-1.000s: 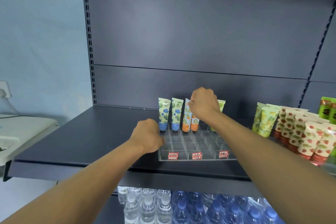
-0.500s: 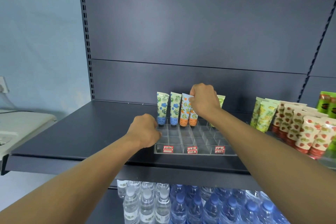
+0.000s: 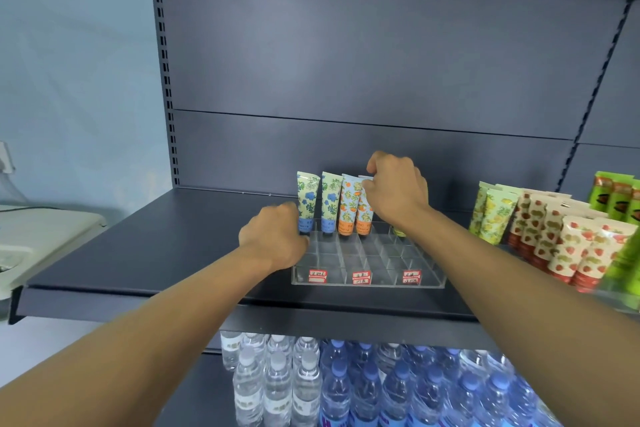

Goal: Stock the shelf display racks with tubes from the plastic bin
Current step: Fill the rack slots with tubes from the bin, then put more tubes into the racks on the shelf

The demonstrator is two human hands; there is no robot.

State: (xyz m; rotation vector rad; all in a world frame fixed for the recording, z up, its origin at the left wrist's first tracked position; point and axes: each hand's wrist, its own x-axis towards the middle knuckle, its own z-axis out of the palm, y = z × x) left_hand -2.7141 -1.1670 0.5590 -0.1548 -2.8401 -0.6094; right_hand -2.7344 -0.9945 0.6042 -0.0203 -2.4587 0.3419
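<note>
Right hand (image 3: 398, 191) pinches the crimped top of an orange-print tube (image 3: 364, 215) seated in the back row of the clear display rack (image 3: 367, 265); left hand (image 3: 277, 239) curls against the rack's left edge, steadying it. Risk: a sideways nudge could topple neighbouring tubes. Red price labels (image 3: 361, 277) are illegible. The bin is out of view.

I see a dark grey metal shelving back panel (image 3: 363, 45) filling twelve o'clock, its slotted upright (image 3: 165, 73) at eleven. A pale blue painted wall (image 3: 76, 62) stands at ten o'clock, with a white plastic appliance top (image 3: 41, 232) at nine.
</note>
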